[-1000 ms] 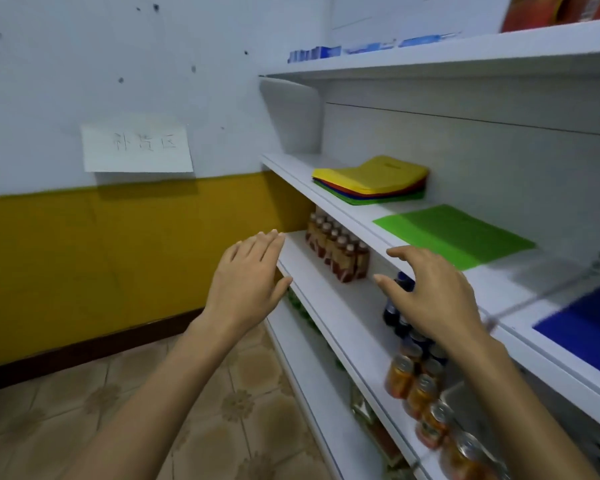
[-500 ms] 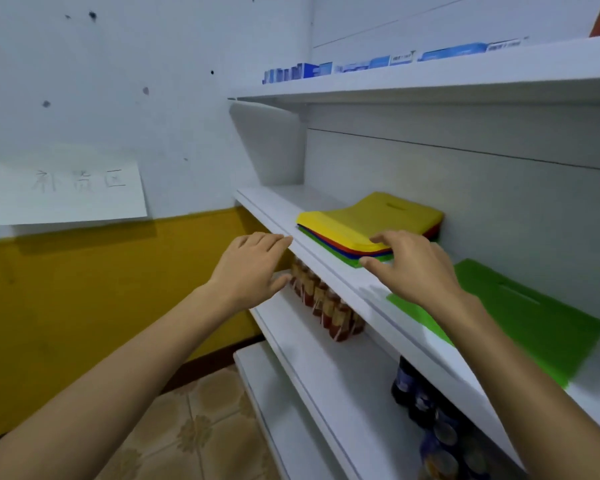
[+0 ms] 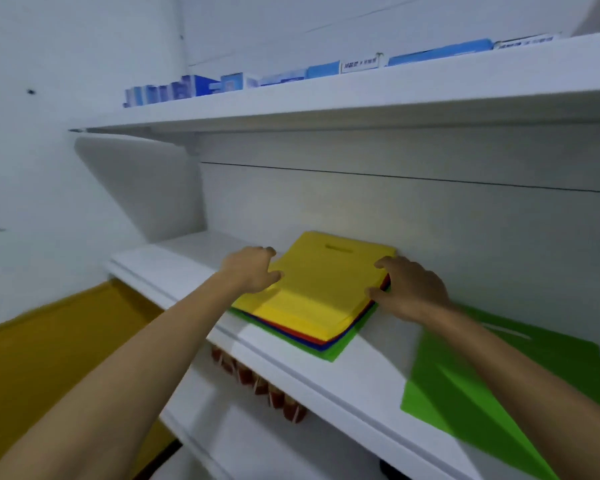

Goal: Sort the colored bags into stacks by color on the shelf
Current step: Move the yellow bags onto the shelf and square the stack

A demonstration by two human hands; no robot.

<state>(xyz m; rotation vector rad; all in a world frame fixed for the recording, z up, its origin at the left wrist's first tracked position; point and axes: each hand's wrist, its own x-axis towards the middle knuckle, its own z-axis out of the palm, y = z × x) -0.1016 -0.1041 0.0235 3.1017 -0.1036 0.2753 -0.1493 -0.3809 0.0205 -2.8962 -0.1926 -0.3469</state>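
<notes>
Hiding the stack's (image 3: pixel 312 306) sides, left hand (image 3: pixel 250 271) and right hand (image 3: pixel 407 289) grip it.

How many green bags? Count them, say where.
2: the bottom green bag under the mixed stack; the lone green bag on the shelf, right of it. Others may be hidden.

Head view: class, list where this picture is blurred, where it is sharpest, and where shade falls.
Head view: motion blur smears the green bag at right and the bottles below. Head view: the yellow bag is sharpest. Head view: the upper shelf shades the back panel just under it; the boxes on it carry labels too soft to read.
</notes>
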